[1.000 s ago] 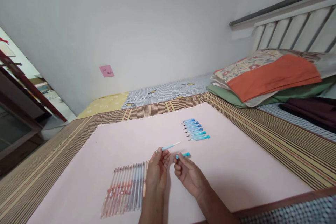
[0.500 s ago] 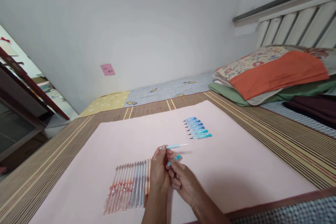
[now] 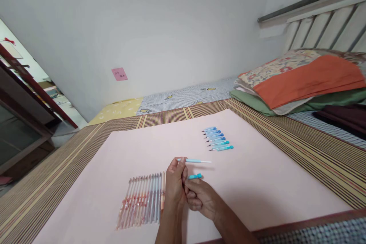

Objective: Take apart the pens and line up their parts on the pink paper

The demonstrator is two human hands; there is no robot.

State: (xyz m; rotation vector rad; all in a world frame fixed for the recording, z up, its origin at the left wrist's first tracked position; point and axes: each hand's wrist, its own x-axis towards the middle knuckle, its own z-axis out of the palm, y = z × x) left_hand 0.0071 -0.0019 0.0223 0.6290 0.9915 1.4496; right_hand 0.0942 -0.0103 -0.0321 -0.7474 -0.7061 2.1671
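My left hand (image 3: 176,177) is closed, with a slim light-blue pencil barrel (image 3: 193,161) pinched between thumb and fingers. A thin white end of the barrel points right, above the paper. Closed and pressed against it is my right hand (image 3: 201,196). A short teal pencil piece (image 3: 195,176) with a knobbed end sticks out just above the right fingers. Its inner end is hidden between the hands. Several small blue and teal pencils (image 3: 219,139) lie in a row beyond, dark tips to the left.
Left of my hands, many slim pens (image 3: 140,200) lie side by side, some pinkish, some grey-blue. All lie on a pale pink sheet (image 3: 148,148) over a striped mat (image 3: 77,152). Folded bedding (image 3: 309,82) is stacked at the right. A pink note (image 3: 119,74) sticks to the wall.
The light-blue barrel has shifted slightly right and tilted so its white end points a little downward. The teal piece has turned nearly level, and the right fingers have closed up beneath it.
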